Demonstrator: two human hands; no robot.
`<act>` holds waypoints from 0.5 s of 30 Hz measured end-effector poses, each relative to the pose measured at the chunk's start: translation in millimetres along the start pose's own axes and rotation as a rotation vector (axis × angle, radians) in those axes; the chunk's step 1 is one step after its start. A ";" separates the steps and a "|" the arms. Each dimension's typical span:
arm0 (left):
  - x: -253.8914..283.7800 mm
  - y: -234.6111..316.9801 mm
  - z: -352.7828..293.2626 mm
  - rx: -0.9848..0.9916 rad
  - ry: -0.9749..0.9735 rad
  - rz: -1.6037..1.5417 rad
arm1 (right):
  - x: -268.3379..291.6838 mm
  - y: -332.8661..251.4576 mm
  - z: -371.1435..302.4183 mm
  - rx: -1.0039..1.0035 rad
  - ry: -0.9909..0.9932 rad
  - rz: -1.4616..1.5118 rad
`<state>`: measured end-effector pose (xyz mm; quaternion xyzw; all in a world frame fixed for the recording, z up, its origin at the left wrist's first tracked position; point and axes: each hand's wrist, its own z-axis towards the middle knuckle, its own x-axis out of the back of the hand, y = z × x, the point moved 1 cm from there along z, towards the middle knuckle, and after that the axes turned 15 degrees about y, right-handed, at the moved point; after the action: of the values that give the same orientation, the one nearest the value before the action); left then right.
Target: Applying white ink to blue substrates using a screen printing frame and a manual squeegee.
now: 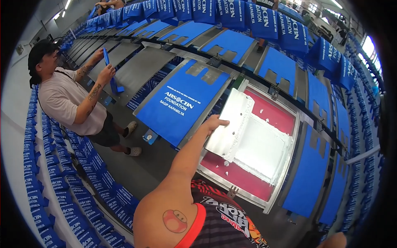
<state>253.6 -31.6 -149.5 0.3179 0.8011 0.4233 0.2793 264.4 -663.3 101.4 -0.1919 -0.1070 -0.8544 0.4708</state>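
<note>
Reaching forward from the lower edge, the person's left hand (215,123) grips the near upper edge of a wide metal squeegee blade (230,124), fingers curled over its rim; the hand is clamped on the blade; the right hand is out of view, so its state cannot be told. The blade, smeared with white ink, lies tilted across the left part of a printing screen (264,144); the screen has a red mesh bordered by a pale metal frame, and a broad patch of white ink (264,151) covers its middle, just beside and touching the blade's lower edge. The screen sits on a long printing surface (140,68) that runs diagonally across the view; to the left of the screen, just beside it, a blue fabric bag (180,105) with white lettering lies flat on a pallet; further blue bags lie on neighbouring pallets along the row. Rows of blue bags (62,182) hang on racks at lower left and along the right rim. A co-worker in a pale shirt and dark cap (70,97) stands at left, well apart, holding a blue-handled tool (109,70) upright in both hands over the surface.
</note>
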 end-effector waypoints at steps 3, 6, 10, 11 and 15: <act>-0.3 -3.4 6.1 0.030 0.014 0.031 | -10.9 -27.3 12.5 -0.062 -0.067 0.125; 4.5 -15.4 10.8 -0.005 -0.056 0.027 | -41.7 -65.3 7.6 -0.172 -0.076 0.217; 3.3 -38.3 27.0 -0.024 -0.037 0.024 | -85.3 -124.8 11.0 -0.380 -0.112 0.319; -1.3 -36.3 23.5 0.011 -0.026 0.046 | -89.3 -141.9 13.4 -0.451 -0.137 0.336; -0.7 -35.7 50.7 -0.038 0.009 0.223 | -89.5 -172.6 35.0 -0.692 -0.259 0.392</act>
<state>280.5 -22.4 -204.5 0.3979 0.7537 0.4685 0.2327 169.6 -490.1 94.4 -0.4614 0.1664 -0.7031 0.5148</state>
